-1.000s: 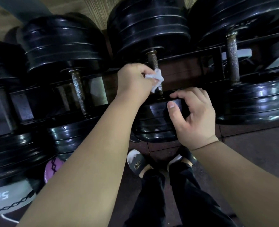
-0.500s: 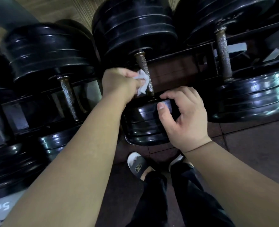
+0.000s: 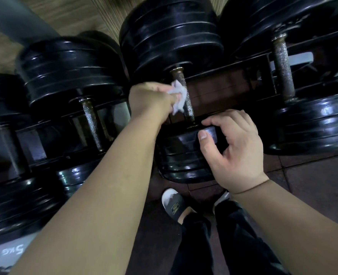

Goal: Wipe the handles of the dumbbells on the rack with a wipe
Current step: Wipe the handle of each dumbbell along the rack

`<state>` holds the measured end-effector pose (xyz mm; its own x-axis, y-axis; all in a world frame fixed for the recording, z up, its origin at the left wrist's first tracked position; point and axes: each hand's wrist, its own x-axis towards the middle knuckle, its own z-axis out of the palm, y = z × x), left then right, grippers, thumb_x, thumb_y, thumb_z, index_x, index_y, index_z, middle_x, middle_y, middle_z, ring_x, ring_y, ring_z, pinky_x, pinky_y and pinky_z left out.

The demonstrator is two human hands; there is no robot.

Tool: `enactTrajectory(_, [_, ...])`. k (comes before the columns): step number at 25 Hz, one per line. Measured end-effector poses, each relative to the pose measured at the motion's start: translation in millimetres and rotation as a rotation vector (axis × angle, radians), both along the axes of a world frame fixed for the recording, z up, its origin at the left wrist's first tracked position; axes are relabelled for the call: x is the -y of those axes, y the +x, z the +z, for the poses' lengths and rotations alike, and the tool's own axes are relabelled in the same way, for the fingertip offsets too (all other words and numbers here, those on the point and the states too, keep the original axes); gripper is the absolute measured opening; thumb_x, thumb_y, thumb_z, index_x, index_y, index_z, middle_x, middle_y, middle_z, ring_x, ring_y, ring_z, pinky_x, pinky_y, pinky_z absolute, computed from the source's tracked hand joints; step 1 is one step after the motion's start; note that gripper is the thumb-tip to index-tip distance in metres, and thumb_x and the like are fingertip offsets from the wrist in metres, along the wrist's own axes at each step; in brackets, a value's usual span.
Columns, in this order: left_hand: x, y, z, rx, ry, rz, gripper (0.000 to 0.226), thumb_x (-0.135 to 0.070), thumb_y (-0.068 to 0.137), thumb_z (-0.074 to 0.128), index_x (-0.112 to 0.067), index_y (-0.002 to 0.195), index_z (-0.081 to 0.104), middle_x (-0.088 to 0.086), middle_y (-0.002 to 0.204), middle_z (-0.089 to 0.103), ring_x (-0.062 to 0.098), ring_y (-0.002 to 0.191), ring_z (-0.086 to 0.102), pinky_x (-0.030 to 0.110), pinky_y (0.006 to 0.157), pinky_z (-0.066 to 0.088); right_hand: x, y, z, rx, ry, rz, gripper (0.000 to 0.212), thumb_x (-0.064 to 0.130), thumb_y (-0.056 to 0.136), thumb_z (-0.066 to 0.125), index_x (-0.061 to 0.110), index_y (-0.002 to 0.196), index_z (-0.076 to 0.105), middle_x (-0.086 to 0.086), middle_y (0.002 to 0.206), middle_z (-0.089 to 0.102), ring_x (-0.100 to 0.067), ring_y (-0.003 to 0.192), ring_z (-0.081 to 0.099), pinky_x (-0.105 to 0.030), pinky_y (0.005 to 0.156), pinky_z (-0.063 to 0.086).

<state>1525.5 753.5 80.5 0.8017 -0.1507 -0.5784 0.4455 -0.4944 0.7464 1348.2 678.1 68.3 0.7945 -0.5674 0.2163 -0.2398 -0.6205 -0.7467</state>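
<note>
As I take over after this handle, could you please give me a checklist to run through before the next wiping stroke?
1. Hold on the wipe: ok, the left hand pinches it.
2. Contact with the target: ok, the wipe lies against the left side of the middle handle.
3. Dumbbell steadied: ok, the right hand grips the near-end plates, fingers curled over their top edge.
4. Whole middle handle wiped: cannot tell.
5. The left handle and right handle reachable: ok, both are uncovered.
6. Those two already wiped: cannot tell.
</note>
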Motion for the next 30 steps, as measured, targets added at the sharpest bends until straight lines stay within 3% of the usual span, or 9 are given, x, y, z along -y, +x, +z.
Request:
enactTrajectory(4, [4.8,0.1,0.6,0.001,-0.119,0.108,0.05,0.011,0.084,0.077,-0.021,0.045,0.072,-0.006,0.05,0.067,0.02,0.061,0.069,0.037,0.077,0.067,-1.4,0.0,0.3,-0.001,0.003,0.0,0.03,0.035,0.091,0.059,0.01,0.1,0.073,-0.001,0.099,0.07,-0.029,0.101,0.064,-0.063,0.099,0.046])
enactTrajectory(6, [-3.8,-13.4,2.6,-0.109,-0.101,0.033,0.035,0.016,0.083,0.075,-0.012,0.062,0.074,0.003,0.061,0.071,0.014,0.053,0.07,0.027,0.062,0.065,-1.5,-0.1,0.8,0.0,-0.004,0.003,0.03,0.035,0.091,0.059,0.009,0.1,0.073,-0.002,0.098,0.07,-0.03,0.101,0.064,-0.064,0.099,0.046])
enactTrajectory(10, [-4.6,-7.5,4.9,-0.186,-0.028,-0.027,0.022,0.016,0.082,0.076,-0.005,0.08,0.069,0.006,0.069,0.072,0.011,0.057,0.071,0.021,0.057,0.062,-1.0,-0.6,2.2,0.0,0.002,0.0,0.029,0.034,0.091,0.06,0.01,0.099,0.073,-0.002,0.098,0.07,-0.031,0.1,0.064,-0.064,0.1,0.045])
enactTrajectory(14, [13.1,16.2,7.4,-0.107,-0.158,0.104,0.029,0.016,0.091,0.065,-0.006,0.073,0.067,-0.003,0.051,0.066,0.008,0.055,0.068,0.022,0.071,0.063,-0.2,0.6,2.6,-0.019,-0.017,0.005,0.029,0.034,0.09,0.06,0.01,0.098,0.073,-0.001,0.098,0.071,-0.032,0.1,0.065,-0.063,0.104,0.042])
enactTrajectory(16, [12.4,11.3,6.2,-0.093,-0.098,0.119,0.035,0.014,0.088,0.071,-0.011,0.063,0.072,0.005,0.059,0.07,0.018,0.065,0.071,0.028,0.073,0.065,0.1,0.5,2.7,-0.032,-0.016,0.016,0.028,0.034,0.09,0.06,0.01,0.098,0.073,-0.001,0.098,0.071,-0.032,0.1,0.066,-0.063,0.105,0.041])
enactTrajectory(19, [0.5,-7.3,5.0,-0.182,0.073,-0.003,0.026,0.012,0.079,0.082,-0.011,0.072,0.072,0.014,0.076,0.075,0.023,0.068,0.075,0.032,0.069,0.067,-0.3,-1.6,3.1,-0.048,-0.027,0.018,0.029,0.036,0.09,0.06,0.012,0.099,0.073,0.0,0.099,0.071,-0.03,0.103,0.065,-0.061,0.108,0.04])
enactTrajectory(24, [-14.9,-11.6,5.7,-0.249,0.124,-0.132,0.022,0.004,0.074,0.089,-0.011,0.079,0.074,0.011,0.077,0.078,0.025,0.075,0.079,0.036,0.077,0.067,2.4,0.6,9.9,-0.111,0.027,0.038,0.028,0.039,0.087,0.06,0.016,0.097,0.072,0.004,0.097,0.069,-0.025,0.102,0.062,-0.06,0.111,0.037])
enactTrajectory(27, [-15.0,-16.1,19.6,-0.203,0.093,-0.058,0.016,-0.004,0.079,0.087,-0.014,0.086,0.076,0.009,0.08,0.08,0.024,0.08,0.08,0.031,0.073,0.065,13.2,5.2,22.5,-0.13,0.248,0.042,0.022,0.038,0.084,0.065,0.021,0.098,0.072,0.012,0.097,0.068,-0.014,0.1,0.062,-0.057,0.107,0.042])
enactTrajectory(30, [-10.4,-31.2,38.6,-0.069,0.055,0.045,0.014,-0.011,0.085,0.084,-0.018,0.089,0.073,0.004,0.079,0.079,0.012,0.067,0.075,0.021,0.062,0.059,35.6,14.2,46.6,-0.216,0.626,0.009,0.022,0.023,0.089,0.075,0.031,0.107,0.067,0.011,0.109,0.068,-0.005,0.104,0.063,-0.033,0.101,0.051])
